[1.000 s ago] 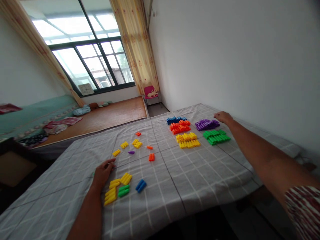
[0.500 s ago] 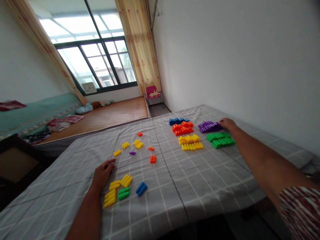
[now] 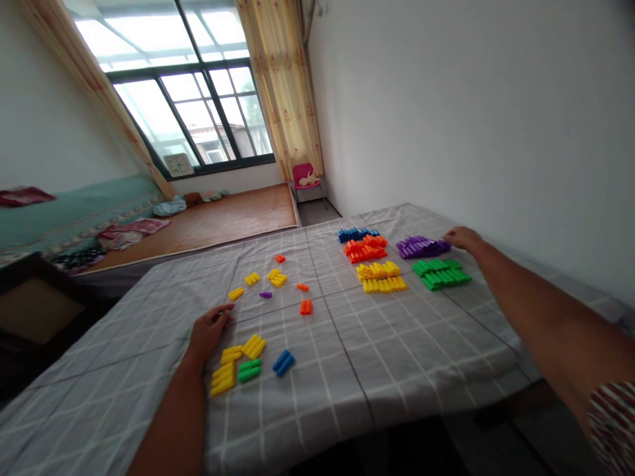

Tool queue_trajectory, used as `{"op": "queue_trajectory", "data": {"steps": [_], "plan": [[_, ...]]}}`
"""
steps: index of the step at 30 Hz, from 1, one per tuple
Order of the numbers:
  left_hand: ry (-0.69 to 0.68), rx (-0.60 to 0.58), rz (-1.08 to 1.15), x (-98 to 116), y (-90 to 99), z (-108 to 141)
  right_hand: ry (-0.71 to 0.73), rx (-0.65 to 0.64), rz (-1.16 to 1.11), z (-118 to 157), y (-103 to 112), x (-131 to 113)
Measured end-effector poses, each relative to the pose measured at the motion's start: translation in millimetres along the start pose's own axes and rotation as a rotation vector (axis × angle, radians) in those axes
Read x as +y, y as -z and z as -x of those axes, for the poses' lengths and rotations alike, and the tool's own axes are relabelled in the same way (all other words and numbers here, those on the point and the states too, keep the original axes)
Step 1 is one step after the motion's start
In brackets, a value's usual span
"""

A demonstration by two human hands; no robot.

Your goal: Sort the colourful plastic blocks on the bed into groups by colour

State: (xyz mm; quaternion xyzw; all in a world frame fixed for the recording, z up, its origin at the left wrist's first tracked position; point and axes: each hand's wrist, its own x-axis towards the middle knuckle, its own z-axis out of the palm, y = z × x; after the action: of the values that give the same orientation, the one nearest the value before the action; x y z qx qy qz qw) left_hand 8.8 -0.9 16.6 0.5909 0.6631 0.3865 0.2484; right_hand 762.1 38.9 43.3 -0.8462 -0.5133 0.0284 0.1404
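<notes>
My right hand (image 3: 462, 238) is at the right end of a pile of purple plastic tubes (image 3: 421, 247). Its fingers are closed on the endmost purple tube. My left hand (image 3: 211, 328) lies on the checked cloth, fingers loosely bent and apart, with nothing seen in them. Just below it are small groups of yellow tubes (image 3: 223, 379), green tubes (image 3: 249, 370) and blue tubes (image 3: 284, 363). Beyond it lie a single purple tube (image 3: 266, 295), orange tubes (image 3: 306, 307) and more yellow tubes (image 3: 277, 277).
Stacked rows of blue tubes (image 3: 357, 235), orange tubes (image 3: 365, 248), yellow tubes (image 3: 381, 277) and green tubes (image 3: 441, 274) stand on the right of the grey cloth (image 3: 317, 396). A white wall (image 3: 446, 119) runs along that side. Behind are a low bed (image 3: 238, 218) and a pink chair (image 3: 303, 175).
The view has tilted and shifted slightly. My right hand stays at the purple pile's right end, where the pile now reaches a little further right. My left hand still rests on the cloth.
</notes>
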Motion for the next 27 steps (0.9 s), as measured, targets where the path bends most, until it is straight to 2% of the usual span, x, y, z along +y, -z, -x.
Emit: {"op": "queue_trajectory", "data": {"steps": [2,4,6,8,11,13,15,17,20,22,24,27], "plan": [[-0.009,-0.016,0.018,0.4,-1.4,1.6,0.068,0.148,-0.012,1.5,8.1,-25.1],[-0.023,-0.029,0.034,-1.3,-3.1,1.6,0.169,0.222,-0.040,4.0,14.3,-66.4],[-0.038,-0.035,0.036,-5.3,-4.9,0.0,0.349,0.244,-0.091,14.1,15.2,-122.9],[-0.066,-0.043,0.022,-10.1,-6.8,-1.6,0.602,0.238,-0.178,35.9,8.0,-188.3],[-0.102,-0.054,-0.014,-15.6,-9.9,-2.2,0.921,0.073,-0.273,87.3,-19.2,-285.8],[-0.104,-0.054,-0.041,-17.0,-11.7,-1.5,1.059,-0.083,-0.287,125.8,-44.7,-342.3],[-0.101,-0.056,-0.057,-17.1,-12.9,-0.3,1.166,-0.208,-0.281,161.0,-70.8,-389.5],[-0.105,-0.062,-0.066,-16.7,-13.4,0.9,1.236,-0.267,-0.234,189.4,-93.3,-427.0],[-0.118,-0.071,-0.091,-16.4,-13.4,1.8,1.244,-0.292,-0.094,217.9,-115.0,-464.1],[-0.127,-0.072,-0.098,-16.5,-13.5,1.7,1.232,-0.288,-0.015,228.9,-120.9,-475.6],[-0.133,-0.074,-0.095,-16.8,-13.6,1.1,1.256,-0.289,0.007,235.0,-121.1,-476.9],[-0.131,-0.081,-0.082,-17.2,-13.6,0.0,1.304,-0.343,-0.028,236.8,-114.3,-463.4]]}}
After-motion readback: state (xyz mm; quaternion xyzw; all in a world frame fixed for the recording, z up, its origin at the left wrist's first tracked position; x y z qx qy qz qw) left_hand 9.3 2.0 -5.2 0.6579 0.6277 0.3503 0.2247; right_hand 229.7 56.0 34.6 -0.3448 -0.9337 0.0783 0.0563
